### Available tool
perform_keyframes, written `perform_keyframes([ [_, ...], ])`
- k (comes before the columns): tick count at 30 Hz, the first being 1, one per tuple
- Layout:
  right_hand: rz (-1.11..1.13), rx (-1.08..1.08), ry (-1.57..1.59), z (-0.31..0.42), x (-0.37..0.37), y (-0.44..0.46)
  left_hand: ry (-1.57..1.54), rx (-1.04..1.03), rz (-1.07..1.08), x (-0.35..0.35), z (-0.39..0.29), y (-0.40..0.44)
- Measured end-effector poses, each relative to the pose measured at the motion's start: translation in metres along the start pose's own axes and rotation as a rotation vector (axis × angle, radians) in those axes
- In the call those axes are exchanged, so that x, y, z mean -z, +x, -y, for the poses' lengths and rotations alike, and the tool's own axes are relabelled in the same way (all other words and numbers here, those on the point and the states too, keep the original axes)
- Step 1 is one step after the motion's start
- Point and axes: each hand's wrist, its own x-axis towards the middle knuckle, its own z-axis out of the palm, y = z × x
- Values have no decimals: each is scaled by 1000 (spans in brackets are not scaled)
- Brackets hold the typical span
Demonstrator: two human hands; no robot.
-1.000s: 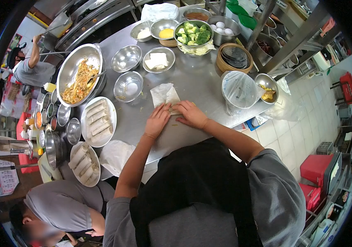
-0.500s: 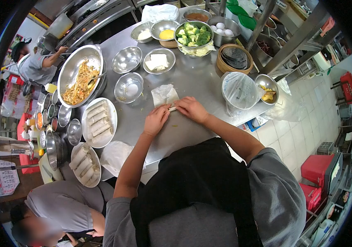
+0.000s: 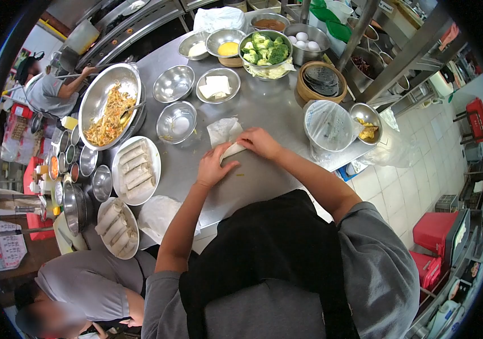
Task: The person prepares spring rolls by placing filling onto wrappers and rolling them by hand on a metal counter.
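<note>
A white wrapper roll (image 3: 232, 151) lies on the steel table, its loose flap stretching away from me. Its left end is between the thumb and fingers of my left hand (image 3: 215, 168). The fingers of my right hand (image 3: 260, 142) grip the other end from above. Just beyond is a metal bowl (image 3: 176, 121) with a little pale liquid. To the left, an oval white plate (image 3: 155, 164) holds several finished rolls, and a second plate (image 3: 134, 248) nearer me holds several more. A stack of round wrappers (image 3: 162, 217) lies beside them.
A large bowl of shredded filling (image 3: 108, 116) stands at the left, with small bowls beyond. Farther back are broccoli (image 3: 265, 47), eggs (image 3: 303, 41) and a bamboo basket (image 3: 304, 89). A bagged tub (image 3: 328, 127) is at the right. One co-worker (image 3: 83, 282) is lower left, another (image 3: 49, 93) upper left.
The wrapper's near part has been rolled up into a tube, now tilted between my hands. My left thumb has spread toward me, and my right hand has risen slightly. The far co-worker's arm has lowered.
</note>
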Motion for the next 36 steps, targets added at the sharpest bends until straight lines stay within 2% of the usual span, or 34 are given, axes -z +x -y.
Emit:
perform_keyframes([
  [4, 34, -34, 43, -2, 3, 4, -135, -1, 96, 5, 6, -2],
  [10, 50, -47, 81, 1, 7, 6, -463, -26, 55, -7, 36, -1],
  [13, 45, -52, 89, 3, 8, 5, -520, 40, 14, -7, 36, -5],
  [16, 40, -58, 90, 5, 9, 5, -429, 17, -32, -1, 35, -5],
  [19, 40, -57, 90, 5, 9, 4, -489, 16, -142, -10, 45, -5],
  [22, 45, -63, 95, 3, 8, 4, -305, -79, -219, -13, 51, -5],
  [25, 45, -75, 96, 5, 9, 4, -112, -28, -249, -11, 44, -13],
  [28, 51, -70, 93, 6, 11, 4, -414, 161, -130, -13, 35, -17],
  [31, 50, -65, 103, 4, 9, 4, -428, 97, -165, -12, 28, -16],
  [36, 84, -83, 87, 3, 10, 4, -475, 207, -179, -9, 17, -9],
])
